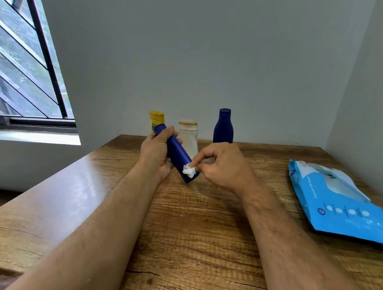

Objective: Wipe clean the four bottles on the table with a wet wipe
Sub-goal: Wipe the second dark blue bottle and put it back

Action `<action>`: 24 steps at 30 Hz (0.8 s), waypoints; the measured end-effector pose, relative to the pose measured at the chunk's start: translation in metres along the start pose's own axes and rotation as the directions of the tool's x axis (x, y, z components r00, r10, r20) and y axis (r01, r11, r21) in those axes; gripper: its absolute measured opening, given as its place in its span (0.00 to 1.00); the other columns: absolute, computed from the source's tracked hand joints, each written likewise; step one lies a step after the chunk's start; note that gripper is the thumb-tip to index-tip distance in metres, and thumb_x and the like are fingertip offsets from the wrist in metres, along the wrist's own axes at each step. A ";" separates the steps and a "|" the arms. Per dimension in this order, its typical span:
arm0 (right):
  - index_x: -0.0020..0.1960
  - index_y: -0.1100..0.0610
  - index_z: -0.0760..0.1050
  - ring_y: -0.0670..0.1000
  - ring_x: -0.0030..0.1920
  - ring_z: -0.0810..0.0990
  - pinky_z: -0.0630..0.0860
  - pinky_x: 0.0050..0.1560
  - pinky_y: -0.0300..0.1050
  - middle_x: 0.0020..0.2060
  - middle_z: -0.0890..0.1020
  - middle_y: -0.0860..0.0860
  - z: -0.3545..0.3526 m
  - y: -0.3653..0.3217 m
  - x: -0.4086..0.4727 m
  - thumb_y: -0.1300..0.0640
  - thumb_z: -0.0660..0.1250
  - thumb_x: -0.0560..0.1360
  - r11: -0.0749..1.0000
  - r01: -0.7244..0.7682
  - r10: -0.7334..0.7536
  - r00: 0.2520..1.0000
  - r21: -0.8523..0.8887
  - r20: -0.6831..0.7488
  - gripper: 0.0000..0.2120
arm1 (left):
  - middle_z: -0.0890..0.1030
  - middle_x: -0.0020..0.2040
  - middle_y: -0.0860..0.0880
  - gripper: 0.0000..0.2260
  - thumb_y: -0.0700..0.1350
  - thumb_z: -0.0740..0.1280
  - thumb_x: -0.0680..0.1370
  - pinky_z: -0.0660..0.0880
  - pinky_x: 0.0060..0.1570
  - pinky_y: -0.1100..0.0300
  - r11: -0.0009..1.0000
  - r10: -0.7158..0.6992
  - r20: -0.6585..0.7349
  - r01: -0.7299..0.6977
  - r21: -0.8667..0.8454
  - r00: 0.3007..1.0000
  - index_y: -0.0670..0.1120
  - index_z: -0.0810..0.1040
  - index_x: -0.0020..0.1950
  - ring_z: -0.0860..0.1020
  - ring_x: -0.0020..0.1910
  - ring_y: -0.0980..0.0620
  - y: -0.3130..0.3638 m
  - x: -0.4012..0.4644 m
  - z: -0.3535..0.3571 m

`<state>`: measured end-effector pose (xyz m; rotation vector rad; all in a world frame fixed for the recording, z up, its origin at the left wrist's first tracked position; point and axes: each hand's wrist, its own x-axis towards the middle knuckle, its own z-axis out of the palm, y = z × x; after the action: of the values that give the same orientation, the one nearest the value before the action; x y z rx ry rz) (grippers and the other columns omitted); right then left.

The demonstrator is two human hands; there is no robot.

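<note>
At table (204,233) centre: left hand (156,155) wrapped round tilted blue bottle (178,154), cap toward 11 o'clock; right hand (220,165) pinching wet wipe (188,170) against bottle base. Toward 12 o'clock, upright: yellow bottle (156,119), white bottle (188,136), dark blue bottle (223,127). At 3 o'clock: wipes pack (337,201).

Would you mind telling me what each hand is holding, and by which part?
The left hand grips the tilted blue bottle around its upper body near the cap. The right hand pinches a crumpled wet wipe against the bottle's lower end.

arms: two, bare to the frame edge | sleeves: none visible | left hand (156,152), right hand (221,166): ungloved
</note>
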<state>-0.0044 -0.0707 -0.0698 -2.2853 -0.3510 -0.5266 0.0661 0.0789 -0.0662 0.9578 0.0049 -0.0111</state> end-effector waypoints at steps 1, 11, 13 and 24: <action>0.41 0.47 0.85 0.43 0.45 0.81 0.78 0.47 0.35 0.43 0.83 0.41 0.000 0.000 0.000 0.62 0.72 0.71 1.000 -0.010 0.010 1.000 -0.007 0.011 0.10 | 0.83 0.46 0.47 0.16 0.43 0.72 0.77 0.79 0.58 0.45 1.000 -0.010 -0.016 0.010 -0.006 1.000 0.44 0.76 0.63 0.81 0.45 0.49 0.000 0.000 -0.001; 0.43 0.44 0.83 0.29 0.45 0.75 0.71 0.40 0.22 0.45 0.79 0.40 -0.001 -0.001 0.003 0.59 0.72 0.75 0.987 0.010 0.025 0.976 0.161 -0.217 0.09 | 0.83 0.57 0.38 0.15 0.48 0.70 0.79 0.83 0.48 0.48 0.987 -0.158 0.098 0.155 0.042 0.983 0.39 0.77 0.61 0.84 0.49 0.43 -0.014 -0.020 0.019; 0.44 0.45 0.83 0.33 0.46 0.76 0.71 0.40 0.24 0.46 0.80 0.40 -0.004 -0.001 0.003 0.59 0.72 0.74 0.988 0.008 0.027 0.974 0.153 -0.223 0.08 | 0.83 0.55 0.39 0.13 0.46 0.70 0.79 0.83 0.46 0.48 0.988 -0.151 0.093 0.147 0.053 0.984 0.41 0.76 0.60 0.84 0.49 0.44 -0.011 -0.020 0.020; 0.41 0.48 0.84 0.33 0.47 0.78 0.73 0.45 0.28 0.40 0.81 0.36 -0.005 0.002 0.000 0.62 0.72 0.73 0.992 -0.087 0.089 0.996 0.095 -0.015 0.10 | 0.84 0.53 0.41 0.19 0.48 0.73 0.77 0.83 0.49 0.46 0.996 -0.046 -0.053 0.050 0.068 0.998 0.44 0.75 0.65 0.83 0.45 0.44 -0.012 -0.008 0.010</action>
<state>-0.0045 -0.0757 -0.0679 -2.1919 -0.2590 -0.4763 0.0584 0.0643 -0.0700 1.0266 0.0756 -0.0312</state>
